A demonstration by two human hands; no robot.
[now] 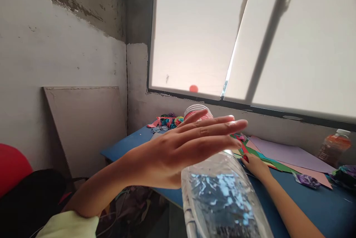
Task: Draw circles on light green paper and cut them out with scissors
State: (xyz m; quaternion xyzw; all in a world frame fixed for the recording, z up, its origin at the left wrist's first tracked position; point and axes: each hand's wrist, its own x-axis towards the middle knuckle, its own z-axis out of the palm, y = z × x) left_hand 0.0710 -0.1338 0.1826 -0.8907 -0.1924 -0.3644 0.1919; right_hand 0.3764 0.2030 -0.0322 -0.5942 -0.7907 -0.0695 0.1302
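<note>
So my left hand (pixel 191 139) is right up by the big clear plastic bottle (pixel 222 201), which sits front and centre, just off the near edge of the blue table (pixel 303 208) from where I'm looking; its long axis runs up and away from me, with a bit of a lean to the left; my fingers point off to the right, so the hand lies pretty much crosswise over the far end of it. The bottle is below my fingers and towards me; the four fingers are out straight, not curled round anything I can see, but my thumb is hidden, so I honestly can't tell if I've got a hold on it.

My right hand (pixel 257 167) is further off, past the bottle's right side and over the table; its fingers are closed on a slim red thing (pixel 244 149), though it's too small and blurry to say what; so for the bottle, my left is clearly the nearer one. Just beyond the right hand there's a spread of coloured paper (pixel 289 152), with a crumpled purple piece (pixel 307 181) near it; a drink bottle (pixel 335 147) stands way over right, well apart.
</note>
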